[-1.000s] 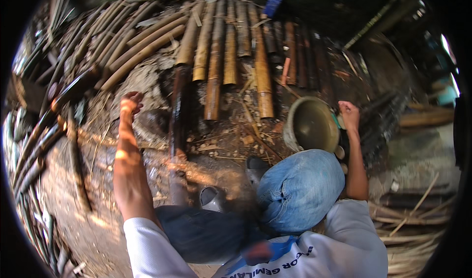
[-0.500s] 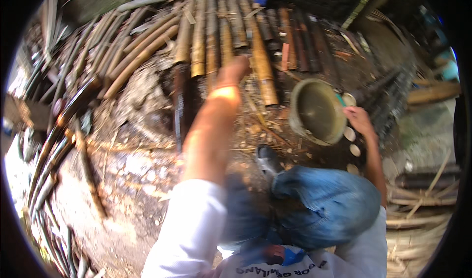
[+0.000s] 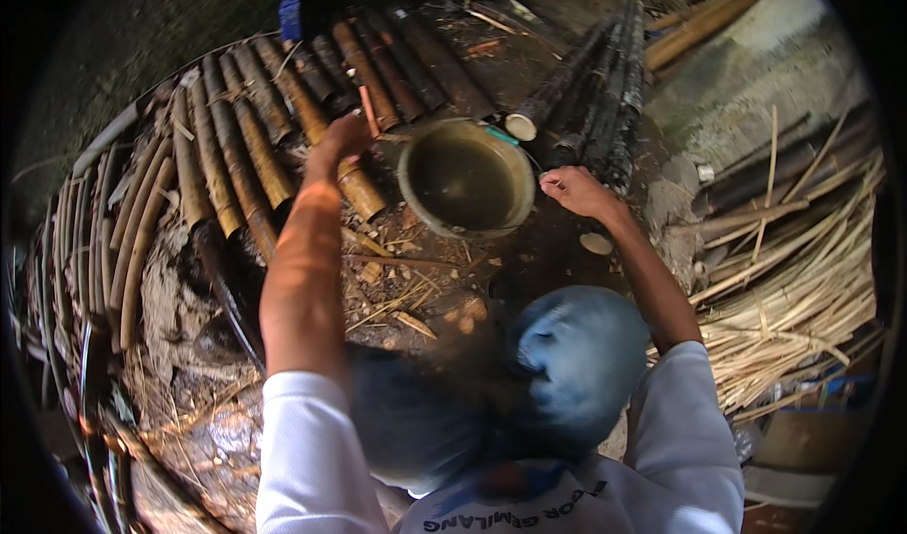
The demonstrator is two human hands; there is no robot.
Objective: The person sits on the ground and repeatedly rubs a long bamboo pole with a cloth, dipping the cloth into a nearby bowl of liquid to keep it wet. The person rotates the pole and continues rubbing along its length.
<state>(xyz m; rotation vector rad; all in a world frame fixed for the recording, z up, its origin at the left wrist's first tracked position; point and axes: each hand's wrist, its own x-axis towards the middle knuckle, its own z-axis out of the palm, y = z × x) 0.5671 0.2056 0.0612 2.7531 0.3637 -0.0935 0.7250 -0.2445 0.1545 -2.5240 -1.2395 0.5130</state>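
A round pale bucket (image 3: 408, 180) of murky liquid stands on the ground in front of me. Its thin wire handle carries a teal grip (image 3: 502, 136) at the far right rim. My right hand (image 3: 576, 191) is at the right side of the rim, its fingers pinched on the wire handle. Left of the bucket, my left hand (image 3: 348, 139) reaches over the bamboo ends, beside a flat orange-red strip (image 3: 368, 111) and a thin brown stick (image 3: 394, 138). The left fingers are blurred and hidden behind the hand, so whether they grip anything is unclear.
Yellow-brown bamboo poles (image 3: 219, 175) lie in a row at the left, dark poles (image 3: 605, 80) at the far right. A heap of split bamboo strips (image 3: 803, 288) fills the right side. A blue object (image 3: 290, 16) stands at the back; a pale disc (image 3: 595, 243) lies near my right wrist.
My view has swung right, shifting the bucket and poles leftward. My left hand has come from over the bamboo poles to beside the orange-red strip. My right hand stays at the bucket's right rim.
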